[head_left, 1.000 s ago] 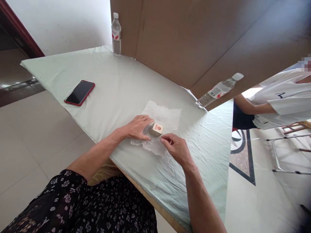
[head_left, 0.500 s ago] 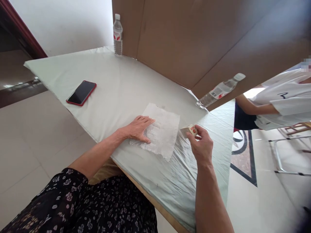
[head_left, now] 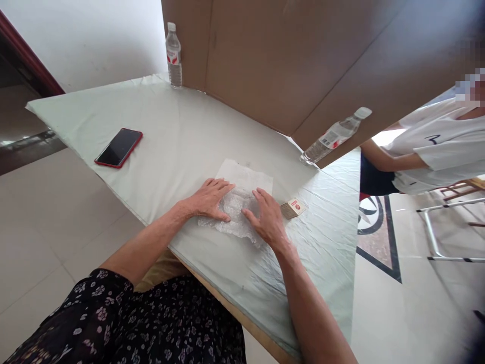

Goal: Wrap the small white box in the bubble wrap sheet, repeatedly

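A sheet of white bubble wrap (head_left: 244,174) lies on the cloth-covered table, its near edge ragged. My left hand (head_left: 209,199) rests on the left part of the sheet with fingers spread. Over the right part lies my right hand (head_left: 267,217), fingers apart and holding nothing. Between the two hands the wrap looks crinkled. Just right of my right hand, a small printed carton (head_left: 293,208) sits on the tablecloth, apart from the sheet.
A red-cased phone (head_left: 118,147) lies at the left. One water bottle (head_left: 174,56) stands upright by a large cardboard panel (head_left: 261,60); another bottle (head_left: 335,136) stands at its right end. Beyond the table at right is a person in a white shirt (head_left: 435,144).
My right hand has let go of the small carton, leaving it on the table, and has moved left onto the bubble wrap. My left hand stays on the sheet.
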The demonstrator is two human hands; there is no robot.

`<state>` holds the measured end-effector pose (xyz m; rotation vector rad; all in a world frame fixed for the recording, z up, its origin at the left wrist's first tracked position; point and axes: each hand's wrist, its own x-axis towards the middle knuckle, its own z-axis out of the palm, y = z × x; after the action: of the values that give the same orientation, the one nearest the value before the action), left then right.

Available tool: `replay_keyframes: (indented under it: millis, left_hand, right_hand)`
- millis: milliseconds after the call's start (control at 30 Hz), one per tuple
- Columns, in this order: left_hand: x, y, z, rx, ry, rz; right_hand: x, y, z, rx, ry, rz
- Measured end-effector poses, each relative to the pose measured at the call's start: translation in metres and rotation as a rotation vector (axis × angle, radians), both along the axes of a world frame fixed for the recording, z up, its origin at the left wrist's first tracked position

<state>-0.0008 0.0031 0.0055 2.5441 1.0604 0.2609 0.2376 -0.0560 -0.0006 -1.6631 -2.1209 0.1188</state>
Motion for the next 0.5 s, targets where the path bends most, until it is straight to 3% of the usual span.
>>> replay_keyframes:
  millis: [167, 500]
  left_hand:
    - [-0.004, 0.002, -0.002, -0.002, 0.026, 0.045]
    - [-0.009, 0.005, 0.000, -0.024, 0.003, 0.065]
  right_hand:
    - [0.000, 0.007, -0.018, -0.093, -0.126, -0.101]
    - [0.007, -0.004, -0.017, -0.042, -0.067, -0.150]
